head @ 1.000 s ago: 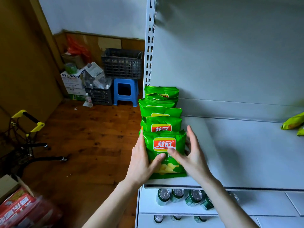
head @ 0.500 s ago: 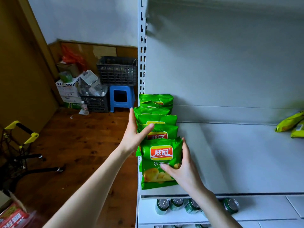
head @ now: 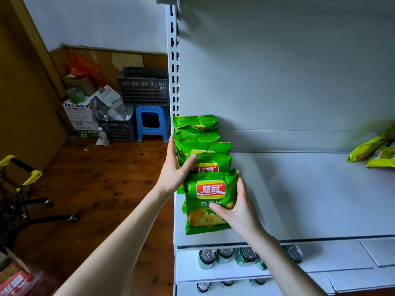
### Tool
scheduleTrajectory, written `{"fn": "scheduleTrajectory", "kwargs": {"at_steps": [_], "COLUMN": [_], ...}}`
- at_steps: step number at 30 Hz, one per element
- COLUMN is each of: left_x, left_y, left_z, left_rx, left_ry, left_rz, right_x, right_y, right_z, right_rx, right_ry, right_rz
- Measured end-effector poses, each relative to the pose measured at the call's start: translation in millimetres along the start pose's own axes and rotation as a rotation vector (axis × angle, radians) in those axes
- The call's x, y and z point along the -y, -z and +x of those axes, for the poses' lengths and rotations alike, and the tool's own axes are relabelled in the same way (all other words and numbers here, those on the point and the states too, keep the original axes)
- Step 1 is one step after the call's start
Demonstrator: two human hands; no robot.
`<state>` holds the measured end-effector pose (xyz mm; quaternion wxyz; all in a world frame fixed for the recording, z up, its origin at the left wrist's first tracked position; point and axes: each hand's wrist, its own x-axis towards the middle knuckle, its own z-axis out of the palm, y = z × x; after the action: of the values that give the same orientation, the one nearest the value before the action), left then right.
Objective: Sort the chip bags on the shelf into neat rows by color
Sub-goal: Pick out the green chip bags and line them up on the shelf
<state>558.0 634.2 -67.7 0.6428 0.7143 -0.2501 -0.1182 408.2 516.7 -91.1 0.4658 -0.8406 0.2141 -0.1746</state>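
Several green chip bags stand in one row (head: 203, 146) at the left end of the white shelf (head: 299, 199), running from the back panel toward the front edge. My right hand (head: 237, 208) grips the front green bag (head: 210, 201), thumb on its face and fingers along its right side. My left hand (head: 176, 169) lies against the left side of the row, fingers straight, thumb across the second bag (head: 210, 165). Yellow-green bags (head: 376, 150) lie at the far right of the shelf.
Green drink cans (head: 226, 256) lie on the lower shelves. A slotted upright post (head: 174, 60) marks the shelf's left end. On the wooden floor to the left are a blue stool (head: 151, 122), dark crates (head: 144, 86), boxes and a yellow-handled cart (head: 19, 178).
My left hand has left the front bag and moved back along the row's left side. My right hand stays on the front bag. The camera has shifted slightly to the right.
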Motion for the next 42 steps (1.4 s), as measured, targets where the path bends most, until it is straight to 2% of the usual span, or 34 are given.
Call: {"fn": "scheduleTrajectory", "kwargs": {"at_steps": [9, 12, 17, 26, 36, 39, 42], "left_x": [3, 5, 13, 8, 7, 5, -9], "left_y": [10, 11, 7, 6, 18, 29, 26], "left_z": [-38, -51, -62, -60, -78, -90, -103], "left_rx": [-0.06, -0.031, 0.121, 0.11, 0.078, -0.045, -0.149], "left_ry": [0.093, 0.103, 0.069, 0.129, 0.042, -0.122, -0.522], "left_rz": [0.075, 0.035, 0.041, -0.008, 0.236, 0.625, 0.941], "right_x": [3, 3, 5, 8, 8, 10, 4], "right_y": [-5, -8, -14, -27, -14, 3, 33], "right_z": [-9, -9, -8, -9, -19, -25, -20], "right_rx": [-0.005, -0.015, -0.037, -0.062, -0.024, -0.037, -0.204], "right_ry": [-0.002, -0.011, -0.023, -0.01, -0.031, -0.044, 0.059], "right_rz": [-0.036, -0.044, -0.04, -0.058, -0.027, -0.08, -0.171]}}
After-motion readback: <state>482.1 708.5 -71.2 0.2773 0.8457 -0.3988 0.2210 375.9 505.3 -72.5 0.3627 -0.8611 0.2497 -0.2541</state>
